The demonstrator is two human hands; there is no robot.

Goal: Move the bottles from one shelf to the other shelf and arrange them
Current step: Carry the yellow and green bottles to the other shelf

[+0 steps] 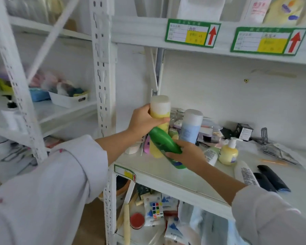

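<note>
Pump bottle (228, 152) right of capped bottle (190, 127)

The scene is bright and evenly lit by soft, diffuse white light, with no hard shadows; only faint shade sits under the upper shelf beam (219, 48) and in the lower compartment at the bottom centre. White surfaces look slightly washed out. Motion blur smears the left side of the frame, worst on the near upright (16, 82) and the sleeve (42, 191). Wide-angle distortion bends and tilts the uprights and shelf edges toward the corners. Label text is soft and unreadable.
</note>
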